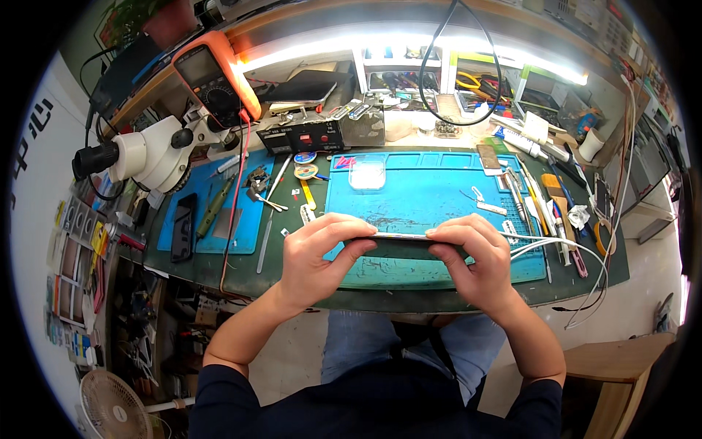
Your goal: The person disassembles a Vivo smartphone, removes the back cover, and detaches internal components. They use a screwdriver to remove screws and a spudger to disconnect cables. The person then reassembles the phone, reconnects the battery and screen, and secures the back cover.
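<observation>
Both my forearms come up from six o'clock. My left hand [313, 256] and right hand [472, 254] pinch the ends of a thin phone [401, 236], fingers curled shut on it. It lies edge-on over the blue mat [431, 194], long axis nine to three.

Item under handling: one thin, flat slab [401, 236], seen edge-on, with a pale metallic rim (its faces are not visible from this angle). It is held level, long axis running left to right, raised just above the near part of the blue work mat [431, 197]. Each end is hidden inside a grip; only the middle stretch shows.
</observation>
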A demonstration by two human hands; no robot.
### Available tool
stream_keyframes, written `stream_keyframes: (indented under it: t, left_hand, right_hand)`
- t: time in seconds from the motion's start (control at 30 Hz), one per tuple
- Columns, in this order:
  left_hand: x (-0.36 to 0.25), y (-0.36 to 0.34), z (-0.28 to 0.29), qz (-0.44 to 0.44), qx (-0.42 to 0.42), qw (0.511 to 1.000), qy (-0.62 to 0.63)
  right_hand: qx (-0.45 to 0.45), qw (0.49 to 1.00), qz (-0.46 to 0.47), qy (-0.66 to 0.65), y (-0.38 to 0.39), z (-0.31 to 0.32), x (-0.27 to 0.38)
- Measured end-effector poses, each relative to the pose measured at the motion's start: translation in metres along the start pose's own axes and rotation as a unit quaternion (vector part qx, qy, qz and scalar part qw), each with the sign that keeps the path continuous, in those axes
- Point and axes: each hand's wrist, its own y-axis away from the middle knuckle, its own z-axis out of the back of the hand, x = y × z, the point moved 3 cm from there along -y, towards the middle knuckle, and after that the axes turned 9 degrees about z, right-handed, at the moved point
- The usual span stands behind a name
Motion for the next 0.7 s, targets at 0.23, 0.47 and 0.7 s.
stream_keyframes:
  t: [0.23,0.47,0.7]
  left_hand:
    - [0.026,0.005,0.003,0.181,0.002,0.978,0.106]
    - [0.035,0.002,0.009,0.206,0.002,0.956,0.208]
    - [0.043,-0.004,0.018,0.253,-0.063,0.905,0.337]
  right_hand:
    - [0.035,0.99,-0.129,-0.036,0.011,0.008,-0.01]
    - [0.031,0.985,-0.166,-0.036,0.016,0.016,0.002]
    - [-0.094,0.888,-0.363,-0.267,0.03,-0.007,0.006]
